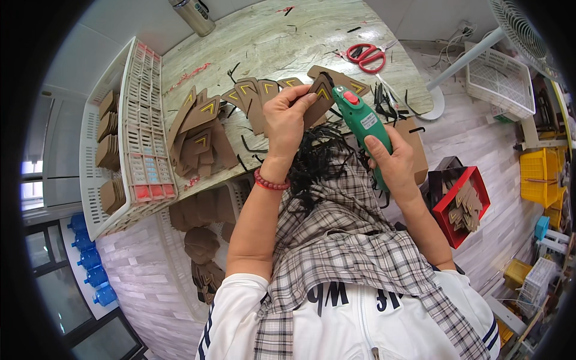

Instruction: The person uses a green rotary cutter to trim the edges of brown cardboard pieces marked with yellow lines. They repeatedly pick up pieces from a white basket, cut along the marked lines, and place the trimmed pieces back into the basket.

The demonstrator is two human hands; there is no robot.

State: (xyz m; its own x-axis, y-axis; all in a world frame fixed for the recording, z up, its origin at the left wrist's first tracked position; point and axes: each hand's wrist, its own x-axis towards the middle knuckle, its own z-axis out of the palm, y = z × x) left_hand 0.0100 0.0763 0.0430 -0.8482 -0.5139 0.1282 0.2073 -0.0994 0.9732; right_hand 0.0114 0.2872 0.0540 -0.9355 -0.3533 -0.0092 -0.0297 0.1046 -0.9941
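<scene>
My left hand (287, 115) pinches a brown flat piece (320, 103) with a yellow chevron and a black strip at its top. In my right hand (393, 157) is a green pair of electric scissors (364, 120) with a red button, its head close to the piece's right edge. Whether the head touches the piece I cannot tell. Similar chevron pieces (204, 111) lie overlapped on the table to the left. Tangled black trimmings (312, 159) cover my checked apron (336, 258) below the hands.
Red-handled scissors (367, 58) lie on the table (252, 36), near a steel flask (193, 15). A white crate (129, 132) holding stacked brown pieces stands at left. On the right are a red box (461, 207) of brown pieces and a fan (525, 30).
</scene>
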